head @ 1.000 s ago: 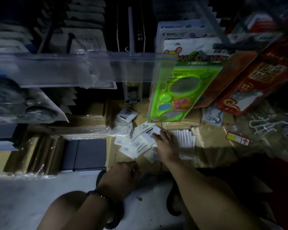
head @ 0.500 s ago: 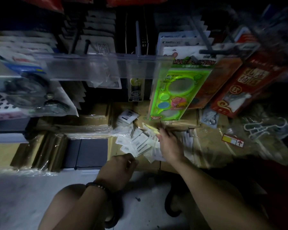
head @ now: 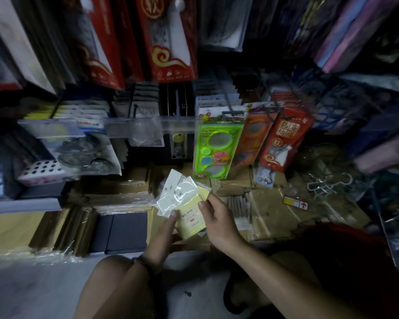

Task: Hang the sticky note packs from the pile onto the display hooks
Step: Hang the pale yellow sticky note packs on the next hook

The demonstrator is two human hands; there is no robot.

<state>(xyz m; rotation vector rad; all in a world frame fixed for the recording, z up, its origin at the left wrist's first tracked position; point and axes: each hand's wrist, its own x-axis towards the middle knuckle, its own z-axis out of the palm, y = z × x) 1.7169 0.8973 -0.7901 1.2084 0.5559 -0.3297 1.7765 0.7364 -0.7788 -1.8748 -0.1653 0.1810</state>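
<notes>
Both hands hold a fanned bunch of pale yellow sticky note packs (head: 186,203) in clear wrappers with white header cards, raised above the cardboard boxes (head: 270,210). My left hand (head: 164,236) grips the bunch from below, thumb on the front pack. My right hand (head: 218,217) pinches its right edge. Display hooks (head: 228,100) stick out of the rack above, most loaded with hanging goods. The pile itself is hidden behind my hands.
A clear plastic shelf strip (head: 134,125) runs across the rack. A green stencil pack (head: 214,150) and red packets (head: 283,139) hang right of it. Wrapped brown boxes (head: 115,199) and a dark box (head: 122,233) lie left. My knees are at the bottom.
My right hand lifted sticky note packs off the pile and my left hand rose to join it. My head tilted up, showing more of the hanging rack.
</notes>
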